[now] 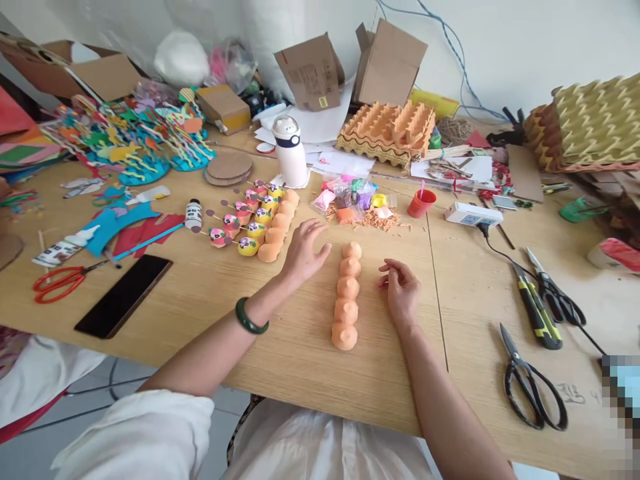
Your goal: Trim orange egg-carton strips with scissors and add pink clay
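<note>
A strip of orange egg-tray cups [347, 288] lies bumps up on the wooden table, between my two hands. My left hand [303, 250] hovers to its upper left, fingers stretched and thumb apart, holding nothing. On the right side of the strip, my right hand [401, 287] rests near the table with loosely bent fingers and nothing visible in them. Neither hand touches the strip. Left of my left hand stand a plain orange cup strip [277, 235], a yellow decorated strip [256, 230] and a pink decorated strip [231, 222].
Bags of coloured clay [345, 197] and orange scraps lie beyond the strip, beside a red cup [422, 203]. Scissors [533, 387], a utility knife [539, 313] and a power strip [473, 214] are at right. A phone [125, 295] and red-handled scissors [60, 283] lie left.
</note>
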Motion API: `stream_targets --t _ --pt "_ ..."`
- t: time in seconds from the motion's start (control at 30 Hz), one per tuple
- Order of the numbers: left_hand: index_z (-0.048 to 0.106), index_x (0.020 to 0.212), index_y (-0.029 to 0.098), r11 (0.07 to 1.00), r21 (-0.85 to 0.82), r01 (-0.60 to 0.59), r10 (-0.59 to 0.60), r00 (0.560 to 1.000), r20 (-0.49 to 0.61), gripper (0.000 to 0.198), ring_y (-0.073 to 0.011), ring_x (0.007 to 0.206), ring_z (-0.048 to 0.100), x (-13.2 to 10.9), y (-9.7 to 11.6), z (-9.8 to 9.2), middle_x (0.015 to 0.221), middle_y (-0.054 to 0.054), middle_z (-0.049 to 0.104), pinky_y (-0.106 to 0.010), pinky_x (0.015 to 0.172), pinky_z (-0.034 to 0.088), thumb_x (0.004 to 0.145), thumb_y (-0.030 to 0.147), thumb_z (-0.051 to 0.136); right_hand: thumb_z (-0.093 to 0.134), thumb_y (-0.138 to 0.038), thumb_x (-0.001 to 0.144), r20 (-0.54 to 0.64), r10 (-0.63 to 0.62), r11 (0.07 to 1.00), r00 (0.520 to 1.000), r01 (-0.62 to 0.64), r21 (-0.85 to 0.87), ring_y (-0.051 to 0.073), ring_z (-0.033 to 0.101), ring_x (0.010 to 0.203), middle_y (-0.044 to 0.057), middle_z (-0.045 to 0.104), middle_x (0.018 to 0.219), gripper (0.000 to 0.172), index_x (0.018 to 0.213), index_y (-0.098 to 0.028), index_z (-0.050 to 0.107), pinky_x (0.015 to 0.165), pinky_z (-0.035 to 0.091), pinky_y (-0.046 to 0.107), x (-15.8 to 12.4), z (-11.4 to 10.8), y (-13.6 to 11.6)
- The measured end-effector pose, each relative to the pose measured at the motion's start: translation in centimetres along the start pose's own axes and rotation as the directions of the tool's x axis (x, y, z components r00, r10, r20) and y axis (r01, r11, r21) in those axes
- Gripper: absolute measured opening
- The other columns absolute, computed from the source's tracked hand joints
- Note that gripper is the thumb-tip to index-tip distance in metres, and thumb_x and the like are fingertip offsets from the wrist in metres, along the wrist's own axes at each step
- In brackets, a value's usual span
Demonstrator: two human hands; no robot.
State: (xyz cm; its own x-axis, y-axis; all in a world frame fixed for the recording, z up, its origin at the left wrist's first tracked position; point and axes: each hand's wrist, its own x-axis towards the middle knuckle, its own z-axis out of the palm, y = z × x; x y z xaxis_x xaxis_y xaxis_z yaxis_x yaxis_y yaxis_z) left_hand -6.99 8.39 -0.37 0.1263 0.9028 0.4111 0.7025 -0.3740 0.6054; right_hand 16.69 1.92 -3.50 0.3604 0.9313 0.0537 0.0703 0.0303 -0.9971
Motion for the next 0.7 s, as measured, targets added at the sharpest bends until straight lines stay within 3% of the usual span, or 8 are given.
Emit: stream_targets --t 0.1,0.27,0.37,0.5,0.6,0.7 --pt "0.070 0.120 0.018 1.000 0.022 -0.015 0.013 0.997 0.077 0.034 -0.0287 0.135 0.057 3.9 -0.7 2.7 0.138 -0.014 0.064 -0.048 0.122 0.042 0.086 0.019 0.065 0.058 -0.039 0.088 -0.026 -0.009 1.000 1.000 0.009 -0.017 0.009 0.055 0.049 0.003 0.069 0.085 0.027 0.101 -0.017 0.068 0.047 0.047 0.026 0.1 -0.4 0.6" --pt "0.073 0.109 0.020 0.999 0.032 -0.021 0.018 0.996 0.091 0.029 -0.0296 0.130 0.061 8.4 -1.6 6.4 0.132 -0.012 0.066 -0.049 0.119 0.046 0.081 0.015 0.068 0.060 -0.037 0.089 -0.004 0.005 0.999 1.000 -0.006 -0.037 0.010 0.054 0.049 0.003 0.069 0.082 0.025 0.099 -0.018 0.071 0.045 0.045 0.025 0.3 -0.4 1.1" --pt "0.072 0.116 0.017 0.999 0.052 0.005 -0.008 0.999 0.042 0.032 -0.0304 0.132 0.058 11.0 -2.7 6.9 0.135 -0.015 0.063 -0.047 0.122 0.042 0.085 0.016 0.065 0.059 -0.034 0.089 0.005 0.028 0.999 1.000 -0.028 -0.047 0.010 0.055 0.049 0.003 0.069 0.081 0.023 0.099 -0.018 0.072 0.044 0.044 0.024 0.3 -0.4 1.2" --pt "0.063 0.135 0.014 0.996 0.057 0.071 -0.069 0.997 -0.025 0.049 -0.0297 0.135 0.054 14.5 -4.3 6.8 0.135 -0.017 0.061 -0.045 0.123 0.040 0.085 0.012 0.065 0.059 -0.030 0.089 0.009 0.054 0.996 0.999 -0.053 -0.067 0.010 0.054 0.049 0.003 0.069 0.079 0.021 0.098 -0.018 0.073 0.043 0.044 0.024 0.1 -0.5 0.9" --pt "0.066 0.129 0.014 0.991 0.036 0.129 -0.127 0.991 -0.049 0.047 -0.0314 0.132 0.055 16.1 -4.9 7.5 0.133 -0.017 0.062 -0.048 0.120 0.041 0.083 0.017 0.072 0.060 -0.030 0.088 0.011 0.061 0.995 0.998 -0.060 -0.083 0.010 0.052 0.048 0.003 0.068 0.077 0.020 0.097 -0.019 0.074 0.043 0.043 0.024 0.0 -0.5 0.6" --pt "0.071 0.113 0.017 0.988 0.015 0.151 -0.150 0.987 -0.063 0.029 -0.0310 0.126 0.058 16.8 -5.1 8.5 0.125 -0.015 0.065 -0.048 0.116 0.044 0.084 0.018 0.073 0.060 -0.032 0.089 0.022 0.064 0.994 0.998 -0.062 -0.090 0.011 0.051 0.047 0.003 0.068 0.077 0.020 0.096 -0.020 0.073 0.041 0.042 0.024 -0.1 -0.6 0.5"
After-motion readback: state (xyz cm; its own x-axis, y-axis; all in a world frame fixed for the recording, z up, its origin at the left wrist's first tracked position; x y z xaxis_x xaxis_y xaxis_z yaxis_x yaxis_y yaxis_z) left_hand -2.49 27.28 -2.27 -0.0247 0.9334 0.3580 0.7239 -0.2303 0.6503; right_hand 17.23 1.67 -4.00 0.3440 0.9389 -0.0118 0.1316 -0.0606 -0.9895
